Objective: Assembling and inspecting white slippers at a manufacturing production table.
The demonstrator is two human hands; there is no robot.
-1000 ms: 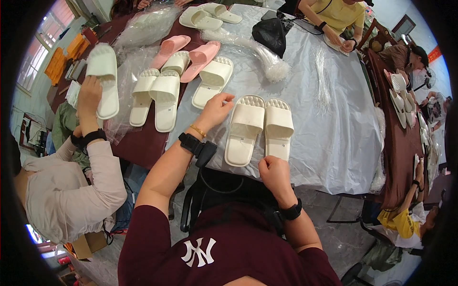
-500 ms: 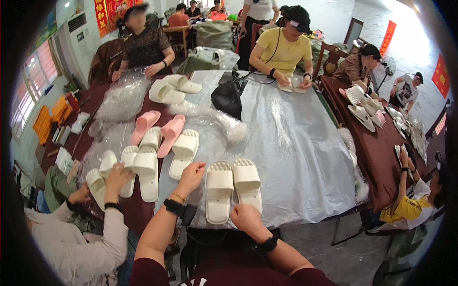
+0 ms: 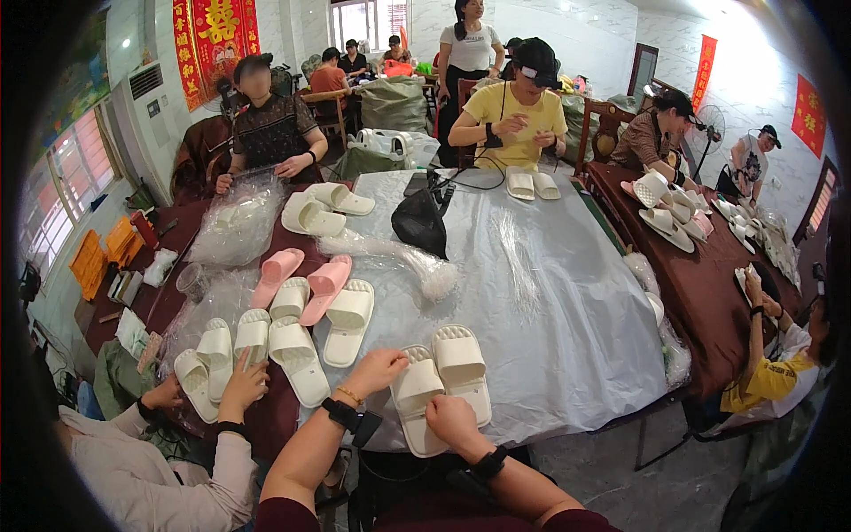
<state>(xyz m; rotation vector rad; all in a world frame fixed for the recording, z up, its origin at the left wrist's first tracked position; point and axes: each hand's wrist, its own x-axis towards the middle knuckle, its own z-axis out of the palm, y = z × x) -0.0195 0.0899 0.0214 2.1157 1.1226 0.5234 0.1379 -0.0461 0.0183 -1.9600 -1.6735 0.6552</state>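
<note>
A pair of cream slippers lies at the near edge of the table: the left slipper sits lower and tilted, its strap toward me, beside the right slipper. My left hand, fingers closed in a pinch, is at the left slipper's outer edge near the strap. My right hand is curled over the left slipper's sole, just below the strap, and hides part of it. Whatever either hand pinches is too small or too hidden to make out.
Grey plastic sheeting covers the table. A bundle of clear plastic strands, a black bag and plastic wrap lie on it. Pink slippers and more cream slippers are at left, near a co-worker's hand.
My left hand has come right to the left slipper. That slipper has shifted nearer and tilted, and my right hand now lies over its sole. The person in yellow has lifted their hands off their slippers.
</note>
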